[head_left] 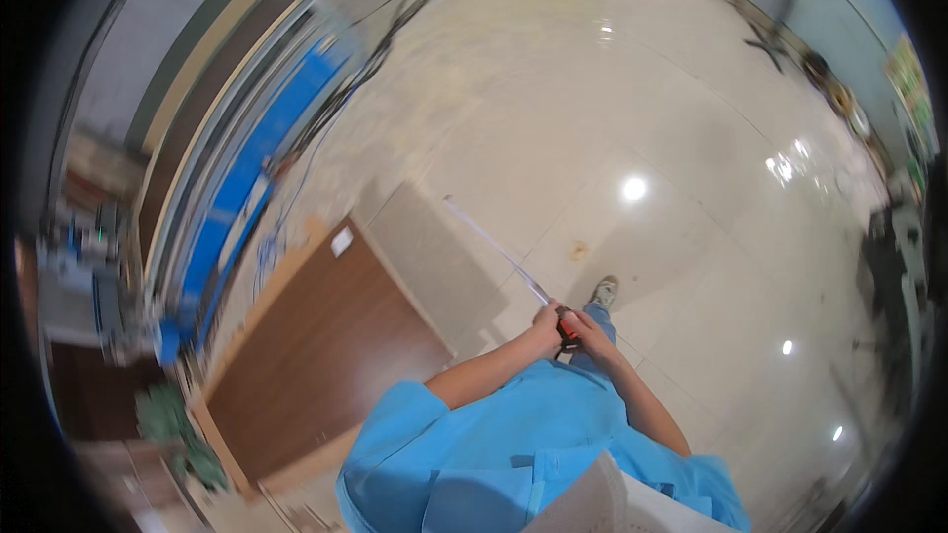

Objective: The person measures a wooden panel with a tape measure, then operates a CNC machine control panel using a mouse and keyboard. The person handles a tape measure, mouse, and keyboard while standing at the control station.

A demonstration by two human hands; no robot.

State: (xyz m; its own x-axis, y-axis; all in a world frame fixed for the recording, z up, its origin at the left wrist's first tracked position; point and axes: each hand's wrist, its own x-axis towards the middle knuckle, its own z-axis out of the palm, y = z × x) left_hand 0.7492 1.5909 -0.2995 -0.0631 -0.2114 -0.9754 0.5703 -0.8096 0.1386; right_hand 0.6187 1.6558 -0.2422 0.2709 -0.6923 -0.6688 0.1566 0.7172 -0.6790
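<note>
Red-black tape measure (567, 328), brown board (326, 355)

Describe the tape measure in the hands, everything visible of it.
The tape measure has a small, dark case with red on it, held in front of the person's waist between the left hand and right hand. Its thin, pale, metallic-looking blade is pulled out, running straight up and left from the left hand over the tiled floor, ending near a grey panel. Finer details are blurred.

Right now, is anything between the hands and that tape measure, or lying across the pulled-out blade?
Nothing visible. The left hand and right hand both already grip the tape measure. Its blade runs out up-left, apparently above a grey panel beside a brown board, with nothing seen across it.
</note>
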